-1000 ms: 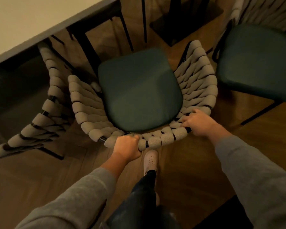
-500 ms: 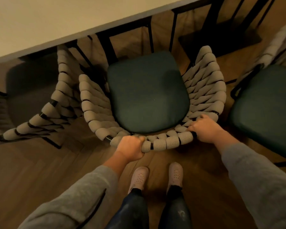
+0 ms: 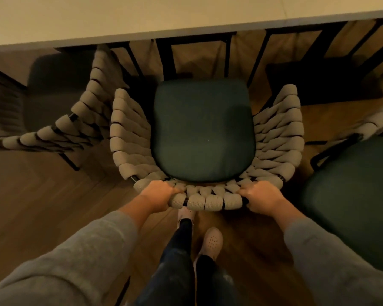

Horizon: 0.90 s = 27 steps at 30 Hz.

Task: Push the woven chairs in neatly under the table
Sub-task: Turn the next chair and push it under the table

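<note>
Overhead, looking straight down along two outstretched arms. Underneath everything, a brown wooden floor [image 3: 42,195] in a herringbone pattern. Across the top, a pale desk [image 3: 142,16] on dark metal legs [image 3: 167,60]. In the centre, a woven chair [image 3: 279,133] with a wraparound back of thick beige bands on a black frame, open side facing the desk, standing out on the floor with the front of its seat just short of the desk's edge. Filling its seat, a dark green cushion [image 3: 202,131], fully in view. To the left, a second woven chair [image 3: 84,120], turned at an angle and drawn in closer to the desk, its woven side just beside the central chair's left arm. At the right edge, a third chair [image 3: 354,195], only a green seat and a bit of weave showing, near the central one but apart from it. Lower down, grey sleeves [image 3: 86,250] on both arms. On the rear curve of the central chair's back, the left hand [image 3: 157,195] and the right hand [image 3: 262,198], one toward each end, fingers [image 3: 245,192] of both curled over the top band and gripping it. Below the chair back, dark trousers [image 3: 177,261] and pale perforated shoes [image 3: 211,240], one foot ahead of the other.
</note>
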Motion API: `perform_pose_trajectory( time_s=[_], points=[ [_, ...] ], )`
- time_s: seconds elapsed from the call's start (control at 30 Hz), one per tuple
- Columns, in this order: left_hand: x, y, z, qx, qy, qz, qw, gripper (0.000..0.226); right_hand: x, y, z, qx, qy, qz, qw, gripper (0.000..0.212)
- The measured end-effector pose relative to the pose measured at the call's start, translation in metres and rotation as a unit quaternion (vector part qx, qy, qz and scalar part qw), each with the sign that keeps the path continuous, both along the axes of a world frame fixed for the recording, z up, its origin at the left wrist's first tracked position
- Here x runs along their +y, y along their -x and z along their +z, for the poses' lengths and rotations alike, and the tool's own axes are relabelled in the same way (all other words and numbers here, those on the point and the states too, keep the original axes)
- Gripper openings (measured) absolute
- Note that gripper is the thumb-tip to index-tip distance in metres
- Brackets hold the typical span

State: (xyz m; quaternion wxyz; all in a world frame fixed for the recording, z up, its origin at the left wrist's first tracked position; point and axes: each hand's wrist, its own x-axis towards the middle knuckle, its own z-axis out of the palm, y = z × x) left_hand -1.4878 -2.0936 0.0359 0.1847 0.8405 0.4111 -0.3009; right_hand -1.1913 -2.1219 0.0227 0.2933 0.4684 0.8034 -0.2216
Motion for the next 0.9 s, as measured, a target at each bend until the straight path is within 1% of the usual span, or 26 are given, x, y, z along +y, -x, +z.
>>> perform_pose_trajectory(
  time_s=[0.1,0.27,0.53,0.7,0.9],
  points=[
    [-0.002,-0.010,0.004,0.010,-0.003,-0.003,1.000,0.049,-0.002,-0.012,-0.004,0.011,-0.002,0.003,1.000,0.046],
    [0.012,-0.025,0.019,0.009,-0.036,-0.024,0.999,0.046,0.004,-0.028,-0.005,0.021,-0.015,-0.007,1.000,0.054],
    [0.044,-0.007,0.024,0.022,-0.033,-0.010,0.999,0.052,0.042,-0.008,-0.007,0.037,-0.052,0.012,0.998,0.039],
    [0.056,0.004,0.010,0.018,-0.024,0.013,0.999,0.052,0.070,0.000,-0.008,0.026,-0.039,0.030,0.998,0.038],
    [0.094,0.017,0.005,0.006,-0.049,0.023,0.999,0.051,0.114,0.009,-0.004,0.031,-0.028,0.023,0.999,0.039]
  ],
)
